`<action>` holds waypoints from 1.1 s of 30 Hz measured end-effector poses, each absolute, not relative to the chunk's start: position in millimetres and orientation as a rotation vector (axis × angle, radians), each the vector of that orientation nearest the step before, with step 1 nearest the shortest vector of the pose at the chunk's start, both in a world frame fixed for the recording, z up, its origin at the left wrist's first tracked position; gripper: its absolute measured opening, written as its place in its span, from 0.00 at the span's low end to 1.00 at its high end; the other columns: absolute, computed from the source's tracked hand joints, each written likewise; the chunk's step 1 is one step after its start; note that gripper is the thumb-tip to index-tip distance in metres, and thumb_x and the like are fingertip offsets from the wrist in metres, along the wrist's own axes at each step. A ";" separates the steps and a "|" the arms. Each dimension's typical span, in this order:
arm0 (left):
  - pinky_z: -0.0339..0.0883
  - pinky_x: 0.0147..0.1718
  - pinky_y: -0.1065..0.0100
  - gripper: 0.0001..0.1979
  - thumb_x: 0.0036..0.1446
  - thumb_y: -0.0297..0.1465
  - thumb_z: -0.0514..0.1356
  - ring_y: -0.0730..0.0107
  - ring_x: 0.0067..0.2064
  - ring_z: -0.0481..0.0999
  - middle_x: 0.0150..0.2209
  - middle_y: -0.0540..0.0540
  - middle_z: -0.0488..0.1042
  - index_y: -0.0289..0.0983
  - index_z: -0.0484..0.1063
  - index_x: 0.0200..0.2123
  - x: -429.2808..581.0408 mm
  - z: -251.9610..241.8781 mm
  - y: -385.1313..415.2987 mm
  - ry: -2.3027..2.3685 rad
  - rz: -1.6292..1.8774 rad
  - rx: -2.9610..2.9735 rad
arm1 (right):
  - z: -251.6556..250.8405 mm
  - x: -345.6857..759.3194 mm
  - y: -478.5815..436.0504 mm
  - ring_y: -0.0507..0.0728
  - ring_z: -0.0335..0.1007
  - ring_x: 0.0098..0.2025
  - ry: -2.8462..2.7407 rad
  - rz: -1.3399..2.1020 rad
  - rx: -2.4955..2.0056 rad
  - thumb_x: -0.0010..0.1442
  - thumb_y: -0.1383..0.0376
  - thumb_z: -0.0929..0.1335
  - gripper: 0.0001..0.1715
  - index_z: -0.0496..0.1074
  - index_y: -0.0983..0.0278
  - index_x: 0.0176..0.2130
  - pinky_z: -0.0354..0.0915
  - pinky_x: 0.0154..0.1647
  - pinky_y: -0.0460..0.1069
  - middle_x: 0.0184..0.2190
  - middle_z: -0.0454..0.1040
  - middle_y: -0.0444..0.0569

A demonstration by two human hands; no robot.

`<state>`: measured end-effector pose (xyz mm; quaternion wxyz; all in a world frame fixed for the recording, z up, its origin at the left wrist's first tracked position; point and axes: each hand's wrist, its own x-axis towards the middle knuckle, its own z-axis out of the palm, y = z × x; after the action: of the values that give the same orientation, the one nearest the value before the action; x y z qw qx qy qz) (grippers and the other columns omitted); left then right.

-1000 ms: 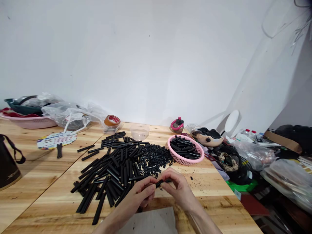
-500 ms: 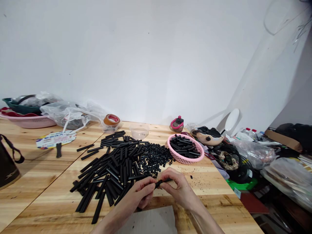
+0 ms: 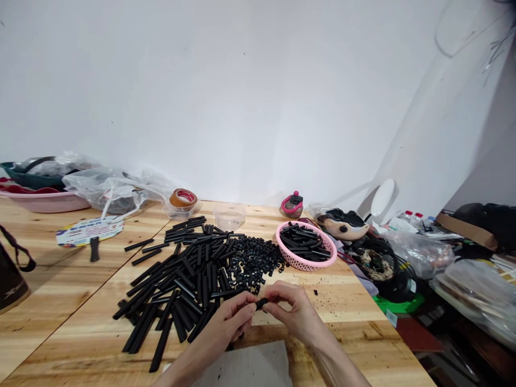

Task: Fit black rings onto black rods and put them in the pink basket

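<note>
Between my fingertips I hold a short black tube (image 3: 261,303), partly covered by both hands. My left hand (image 3: 236,314) pinches its left end, and the fingers of my right hand (image 3: 288,306) close on the other end. Just beyond and to the left lies a loose pile of black tubes (image 3: 187,285). Many small black pieces (image 3: 256,260) are heaped behind my hands. A pink basket (image 3: 306,264) filled with more black tubes stands to the right of that heap. Below my hands a grey sheet (image 3: 250,368) lies on the wooden table (image 3: 88,333).
Along the back stand a roll of brown tape (image 3: 183,198), a clear plastic bowl (image 3: 229,219) and a pink-lidded bottle (image 3: 292,205). A hand fan (image 3: 91,232) lies at left, near a dark bag (image 3: 12,274). Clutter and plastic bags (image 3: 419,252) crowd the right side.
My right fingers have shifted slightly along the tube, and less of it shows past them. The whole view has moved slightly; the piles and basket look unchanged.
</note>
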<state>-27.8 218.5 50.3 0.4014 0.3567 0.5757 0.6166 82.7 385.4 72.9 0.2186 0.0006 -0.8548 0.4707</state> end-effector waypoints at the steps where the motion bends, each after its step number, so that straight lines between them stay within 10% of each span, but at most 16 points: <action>1: 0.41 0.20 0.74 0.19 0.62 0.47 0.57 0.77 0.23 0.50 0.23 0.56 0.57 0.36 0.70 0.41 -27.6 49.9 218.7 1.484 1.563 0.926 | 73.0 82.3 385.4 0.56 0.73 0.36 -2.364 1.300 -0.001 0.59 0.65 0.71 0.05 0.79 0.62 0.37 0.67 0.38 0.48 0.33 0.78 0.48; 33: 0.60 0.43 0.74 0.11 0.68 0.33 0.50 0.68 0.44 0.74 0.43 0.51 0.77 0.43 0.71 0.47 -19.0 72.0 207.7 1.978 1.372 1.492 | 63.7 82.0 381.5 0.53 0.76 0.30 -2.054 1.890 -0.034 0.58 0.64 0.73 0.06 0.77 0.66 0.35 0.70 0.32 0.47 0.31 0.74 0.47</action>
<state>-19.0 207.7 72.0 0.1542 0.5207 0.6899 0.4786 82.0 381.5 63.7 0.1743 -0.0121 -0.7246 0.6667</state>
